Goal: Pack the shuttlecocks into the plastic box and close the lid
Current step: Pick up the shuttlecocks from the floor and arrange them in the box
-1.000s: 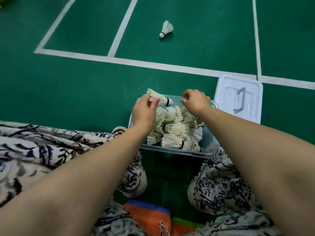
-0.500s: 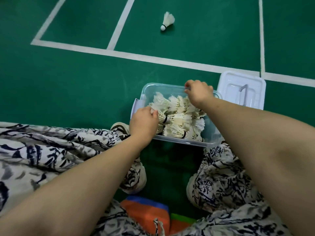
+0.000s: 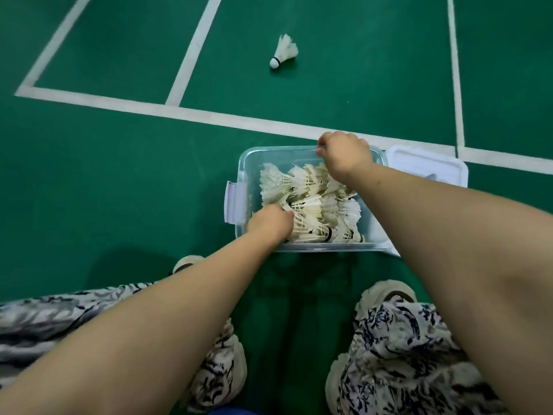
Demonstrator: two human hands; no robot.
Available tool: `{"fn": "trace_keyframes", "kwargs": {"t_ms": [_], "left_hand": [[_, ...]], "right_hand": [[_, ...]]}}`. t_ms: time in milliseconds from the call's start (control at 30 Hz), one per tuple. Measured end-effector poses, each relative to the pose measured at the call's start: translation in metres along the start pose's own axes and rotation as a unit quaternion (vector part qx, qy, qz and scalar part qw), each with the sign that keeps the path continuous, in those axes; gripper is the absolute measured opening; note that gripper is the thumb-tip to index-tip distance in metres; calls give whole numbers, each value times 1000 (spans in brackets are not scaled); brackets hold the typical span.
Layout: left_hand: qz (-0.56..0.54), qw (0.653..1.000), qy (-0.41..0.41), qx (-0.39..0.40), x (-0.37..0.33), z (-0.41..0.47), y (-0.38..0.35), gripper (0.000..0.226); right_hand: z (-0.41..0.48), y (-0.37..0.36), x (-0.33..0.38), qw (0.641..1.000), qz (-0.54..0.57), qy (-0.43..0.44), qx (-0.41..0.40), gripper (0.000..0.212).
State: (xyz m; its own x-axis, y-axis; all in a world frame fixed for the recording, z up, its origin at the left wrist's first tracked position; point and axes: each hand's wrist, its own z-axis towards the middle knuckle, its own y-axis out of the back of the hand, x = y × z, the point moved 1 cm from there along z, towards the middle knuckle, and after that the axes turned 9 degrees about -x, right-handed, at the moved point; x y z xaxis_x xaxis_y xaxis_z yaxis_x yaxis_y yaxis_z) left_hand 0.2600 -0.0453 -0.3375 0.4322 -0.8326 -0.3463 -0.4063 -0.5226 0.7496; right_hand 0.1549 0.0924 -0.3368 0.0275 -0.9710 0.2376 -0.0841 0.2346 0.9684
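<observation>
Reaching hands: both bare arms stretch forward and down to a clear plastic box [image 3: 243, 163] standing on the green court floor [image 3: 119, 175].
Left hand [image 3: 270, 223]: curled into a loose fist at the box's near left corner, knuckles up, pressed down among the feathers of the packed shuttlecocks [image 3: 311, 202]. Its fingers are tucked under the hand, so whether they pinch one shuttlecock or only push on the pile cannot be told.
Right hand [image 3: 344, 155]: set at the far rim of the box, fingers bent and drawn close together over the edge. It touches the rim, though the fingertips are turned away and what they grip, if anything, cannot be told.
Shuttlecocks in the box: a dense white heap fills most of the box, lying on their sides, feathers overlapping, a few black-banded corks showing along the near wall.
Loose shuttlecock [image 3: 284, 52]: lies alone on the floor well beyond the box, past the white court line [image 3: 209, 118], cork pointing toward the lower left.
Lid [image 3: 425, 163]: white, flat on the floor just beside the box's right side, partly hidden by the right forearm; the box is uncovered.
Box latch [image 3: 233, 202]: a pale clip hangs on the left end wall.
Person: patterned black-and-white trousers [image 3: 404, 354] and pale shoes [image 3: 386, 292] sit on either side, nearer than the box.
</observation>
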Motion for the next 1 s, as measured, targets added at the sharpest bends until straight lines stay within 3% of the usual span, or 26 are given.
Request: {"fn": "trace_keyframes", "kwargs": {"t_ms": [433, 600, 767, 1000], "left_hand": [[21, 995, -1, 99, -22, 23, 19, 30], [49, 996, -16, 72, -17, 10, 33, 52], [39, 998, -50, -22, -31, -12, 68, 48], [54, 972, -142, -179, -75, -20, 103, 35]], "right_hand": [[22, 11, -3, 1000, 4, -23, -3, 34], [7, 40, 5, 998, 50, -30, 11, 41], [-18, 84, 7, 997, 68, -36, -3, 41], [-35, 118, 2, 995, 80, -47, -23, 39]]}}
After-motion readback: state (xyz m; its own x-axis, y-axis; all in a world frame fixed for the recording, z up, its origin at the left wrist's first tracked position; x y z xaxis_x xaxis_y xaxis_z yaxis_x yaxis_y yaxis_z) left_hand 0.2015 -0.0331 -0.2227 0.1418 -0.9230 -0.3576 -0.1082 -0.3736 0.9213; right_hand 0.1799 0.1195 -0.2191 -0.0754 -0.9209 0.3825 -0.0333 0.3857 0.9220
